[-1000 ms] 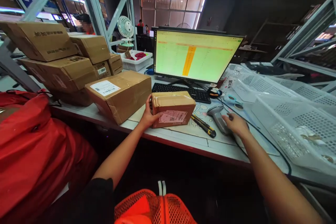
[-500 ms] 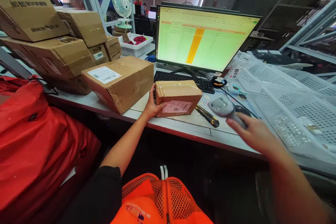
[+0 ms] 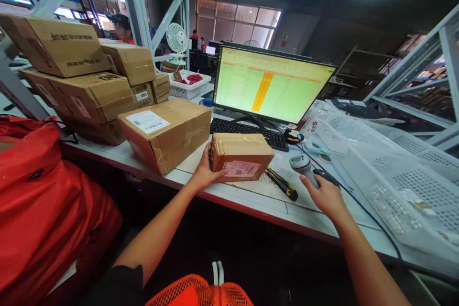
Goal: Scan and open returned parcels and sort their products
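Observation:
My left hand [image 3: 207, 170] grips the left end of a small cardboard box [image 3: 239, 155], its thumb across the front face beside a white printed label [image 3: 242, 169]. The box sits near the desk's front edge. My right hand [image 3: 325, 196] is closed around the handle of a grey barcode scanner [image 3: 302, 164], whose head points up and left. Between box and scanner lies a black and yellow utility knife [image 3: 281, 184]. A dark computer mouse [image 3: 326, 178] is just behind the right hand. A larger labelled carton [image 3: 179, 136] stands left of the small box.
Stacked cartons [image 3: 77, 91] fill the desk's left side above a red bag [image 3: 46, 210]. Behind the small box are a keyboard [image 3: 251, 131] and a lit monitor [image 3: 268, 83]. White perforated baskets [image 3: 387, 191] occupy the right. A person [image 3: 124, 28] is at the back left.
The view has tilted upward, so things appear lower. My right hand has brought the scanner slightly closer to the body and its blur is gone. My left hand keeps its hold on the box.

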The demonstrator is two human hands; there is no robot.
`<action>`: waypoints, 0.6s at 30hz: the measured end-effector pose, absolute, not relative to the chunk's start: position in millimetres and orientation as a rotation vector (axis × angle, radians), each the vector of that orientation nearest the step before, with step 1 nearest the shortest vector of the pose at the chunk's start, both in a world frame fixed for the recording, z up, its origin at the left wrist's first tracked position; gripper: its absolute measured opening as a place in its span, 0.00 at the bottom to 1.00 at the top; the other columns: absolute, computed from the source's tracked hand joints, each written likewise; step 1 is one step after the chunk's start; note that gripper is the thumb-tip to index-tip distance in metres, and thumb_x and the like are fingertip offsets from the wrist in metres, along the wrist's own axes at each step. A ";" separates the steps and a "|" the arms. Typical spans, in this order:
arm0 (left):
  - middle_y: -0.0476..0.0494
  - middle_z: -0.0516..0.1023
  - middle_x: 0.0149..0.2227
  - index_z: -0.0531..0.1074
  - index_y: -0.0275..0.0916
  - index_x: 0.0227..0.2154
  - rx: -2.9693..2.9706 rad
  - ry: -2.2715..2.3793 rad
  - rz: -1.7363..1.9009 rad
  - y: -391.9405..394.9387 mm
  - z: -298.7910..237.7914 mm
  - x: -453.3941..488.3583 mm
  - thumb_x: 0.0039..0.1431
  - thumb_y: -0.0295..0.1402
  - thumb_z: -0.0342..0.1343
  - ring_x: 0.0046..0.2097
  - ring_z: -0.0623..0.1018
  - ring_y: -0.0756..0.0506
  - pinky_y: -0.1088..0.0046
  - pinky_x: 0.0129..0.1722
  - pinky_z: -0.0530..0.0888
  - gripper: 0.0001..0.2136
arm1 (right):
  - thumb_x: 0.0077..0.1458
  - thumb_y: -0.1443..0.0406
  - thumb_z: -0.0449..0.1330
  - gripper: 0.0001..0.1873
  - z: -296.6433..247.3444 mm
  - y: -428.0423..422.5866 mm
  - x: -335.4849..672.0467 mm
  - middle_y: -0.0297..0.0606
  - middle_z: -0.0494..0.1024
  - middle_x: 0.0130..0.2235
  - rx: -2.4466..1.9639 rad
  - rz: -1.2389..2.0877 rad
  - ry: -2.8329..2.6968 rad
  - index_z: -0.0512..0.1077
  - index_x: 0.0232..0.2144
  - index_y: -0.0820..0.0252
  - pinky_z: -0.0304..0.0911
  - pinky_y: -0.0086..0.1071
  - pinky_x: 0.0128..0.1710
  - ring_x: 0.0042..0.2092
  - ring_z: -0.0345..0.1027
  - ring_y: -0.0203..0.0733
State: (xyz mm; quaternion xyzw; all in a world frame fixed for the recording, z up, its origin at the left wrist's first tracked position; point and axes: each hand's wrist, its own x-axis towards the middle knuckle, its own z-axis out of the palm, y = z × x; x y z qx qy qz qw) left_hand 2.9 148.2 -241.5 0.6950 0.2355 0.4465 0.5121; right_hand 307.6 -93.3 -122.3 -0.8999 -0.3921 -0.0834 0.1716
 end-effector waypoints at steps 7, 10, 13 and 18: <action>0.32 0.56 0.73 0.44 0.49 0.75 1.657 0.575 1.036 152.2 -234.0 1.0 0.48 0.42 0.76 0.73 0.62 0.31 0.46 0.72 0.58 0.58 | 0.60 0.42 0.54 0.30 -111.3 -137.0 268.2 0.43 0.86 0.39 -2.261 0.066 -1.591 0.81 0.45 0.57 0.75 0.37 0.39 0.39 0.82 0.52; 0.33 0.55 0.74 0.43 0.49 0.75 1.662 0.568 1.035 151.7 -235.8 1.4 0.48 0.43 0.75 0.74 0.60 0.32 0.47 0.73 0.56 0.58 | 0.59 0.48 0.61 0.25 -108.7 -168.2 232.4 0.38 0.86 0.47 -2.095 0.096 -1.814 0.81 0.52 0.52 0.77 0.33 0.43 0.44 0.83 0.49; 0.32 0.54 0.74 0.42 0.48 0.75 1.659 0.575 1.013 152.3 -237.9 2.0 0.49 0.45 0.75 0.74 0.59 0.32 0.47 0.74 0.55 0.58 | 0.59 0.51 0.63 0.22 -109.4 -176.6 210.8 0.38 0.86 0.49 -2.064 0.097 -1.888 0.81 0.52 0.50 0.77 0.32 0.46 0.46 0.83 0.49; 0.31 0.53 0.75 0.41 0.48 0.75 1.672 0.582 0.988 153.8 -233.6 0.1 0.48 0.46 0.76 0.73 0.60 0.32 0.47 0.73 0.56 0.60 | 0.61 0.48 0.59 0.24 -111.7 -160.8 225.7 0.40 0.86 0.45 -2.125 0.154 -1.783 0.81 0.50 0.54 0.77 0.32 0.41 0.41 0.83 0.48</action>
